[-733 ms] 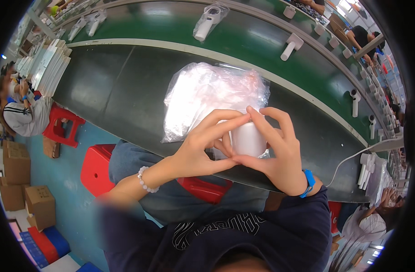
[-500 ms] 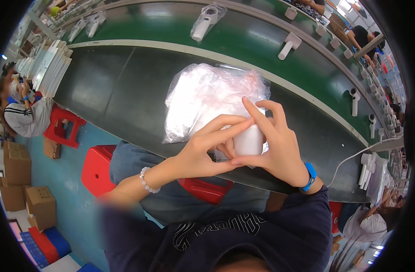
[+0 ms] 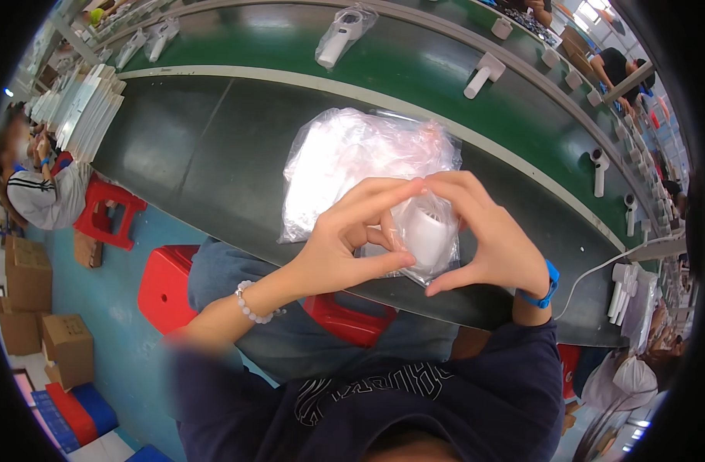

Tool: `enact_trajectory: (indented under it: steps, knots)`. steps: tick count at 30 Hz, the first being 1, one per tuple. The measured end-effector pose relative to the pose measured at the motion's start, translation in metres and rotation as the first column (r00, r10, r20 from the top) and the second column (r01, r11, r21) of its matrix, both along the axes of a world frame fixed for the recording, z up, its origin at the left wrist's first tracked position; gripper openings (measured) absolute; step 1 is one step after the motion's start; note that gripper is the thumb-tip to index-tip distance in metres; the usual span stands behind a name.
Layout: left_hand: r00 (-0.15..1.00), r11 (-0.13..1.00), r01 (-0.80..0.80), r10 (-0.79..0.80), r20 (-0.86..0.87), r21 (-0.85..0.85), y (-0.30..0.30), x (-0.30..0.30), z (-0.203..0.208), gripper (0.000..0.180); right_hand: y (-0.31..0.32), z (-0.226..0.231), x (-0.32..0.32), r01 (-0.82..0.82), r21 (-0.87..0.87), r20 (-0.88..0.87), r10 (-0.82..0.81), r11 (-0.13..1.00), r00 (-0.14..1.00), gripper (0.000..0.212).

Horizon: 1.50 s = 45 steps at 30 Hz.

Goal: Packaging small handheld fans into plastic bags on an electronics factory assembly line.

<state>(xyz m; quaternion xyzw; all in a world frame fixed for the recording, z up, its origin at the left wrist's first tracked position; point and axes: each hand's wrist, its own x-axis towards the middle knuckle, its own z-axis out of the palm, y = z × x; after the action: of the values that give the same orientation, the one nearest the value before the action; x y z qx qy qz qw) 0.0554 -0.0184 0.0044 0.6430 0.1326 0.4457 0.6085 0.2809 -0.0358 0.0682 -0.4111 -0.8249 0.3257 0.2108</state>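
A white rounded device [image 3: 428, 240] with slots near its top sits inside a clear plastic bag, between my two hands over the bench edge. My left hand [image 3: 352, 231] has its thumb and curled fingers closed on the bag's left side. My right hand [image 3: 495, 239] arches around the right side with fingers and thumb wide apart; its fingertips come close to the left ones above the device. Just beyond lies a pile of clear plastic bags [image 3: 329, 165] on the dark bench [image 3: 214, 169]. The lower end of the device is hard to make out.
Along the green conveyor belt [image 3: 414, 58] lie several white handheld devices, one a bagged device [image 3: 339, 42]. White trays [image 3: 87, 115] are stacked at the far left. A white cable [image 3: 580, 281] and white handles [image 3: 621, 292] lie at right. Red stools [image 3: 166, 289] and cardboard boxes [image 3: 69, 350] stand left.
The clear bag now surrounds the white device. My right hand has shifted right and its thumb has come away from the left hand. The belt devices have shifted slightly.
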Motion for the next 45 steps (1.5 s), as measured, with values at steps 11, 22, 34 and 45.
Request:
enact_trajectory:
  steps: [11, 22, 34, 45]
  knots:
    - [0.954, 0.975, -0.146, 0.184, -0.237, 0.169, 0.001, 0.007, -0.007, 0.064, 0.025, 0.007, 0.031, 0.482, 0.239, -0.486, -0.326, 0.843, 0.811, 0.061]
    - [0.687, 0.591, 0.204, 0.482, -0.544, 0.781, -0.016, 0.021, -0.061, 0.047, 0.224, -0.043, 0.196, 0.782, 0.175, -0.408, -0.678, 0.599, 0.611, 0.045]
    - [0.761, 0.625, 0.225, 0.367, -0.535, 0.748, -0.017, 0.021, -0.055, 0.025, 0.331, -0.121, 0.277, 0.8, 0.406, 0.148, -0.896, 0.442, 0.42, 0.043]
    - [0.8, 0.788, 0.196, 0.216, -0.56, 0.584, -0.014, 0.007, -0.034, 0.025, 0.356, -0.099, 0.092, 0.66, 0.605, 0.206, -0.888, 0.446, 0.411, 0.061]
